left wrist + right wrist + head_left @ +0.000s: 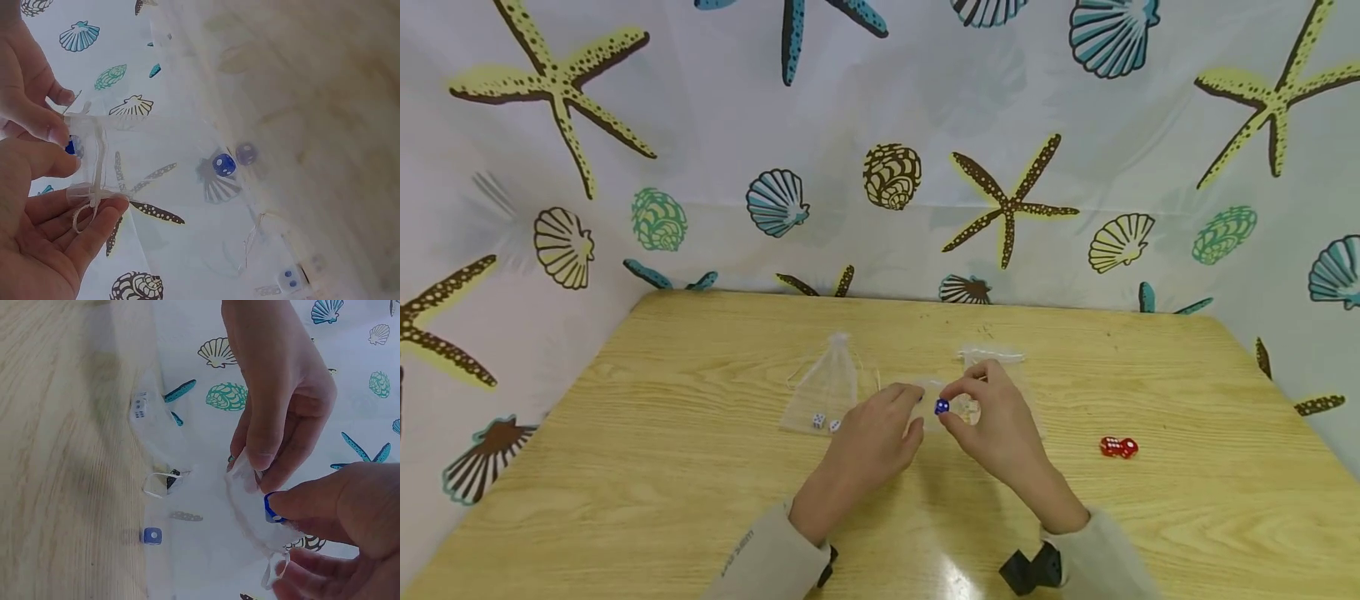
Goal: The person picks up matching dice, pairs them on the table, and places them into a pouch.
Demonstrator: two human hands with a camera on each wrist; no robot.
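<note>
My right hand [1000, 421] pinches a blue die [942, 406] between thumb and forefinger. In the right wrist view, this die [272, 509] sits at the thumb tip, by the mouth of a sheer drawstring bag [97, 150]. My left hand [876, 429] grips the bag's rim, its fingers partly hidden in the head view. Low in the bag, near the tabletop, another blue die [223, 164] shows through the mesh in the left wrist view.
Left of my hands lies another sheer bag [838, 371] with white dice [818, 421] inside. A third pale bag [988, 356] lies behind my right hand. Red dice [1118, 447] sit to the right on the wooden table [647, 467]. Patterned cloth [827, 125] hangs behind.
</note>
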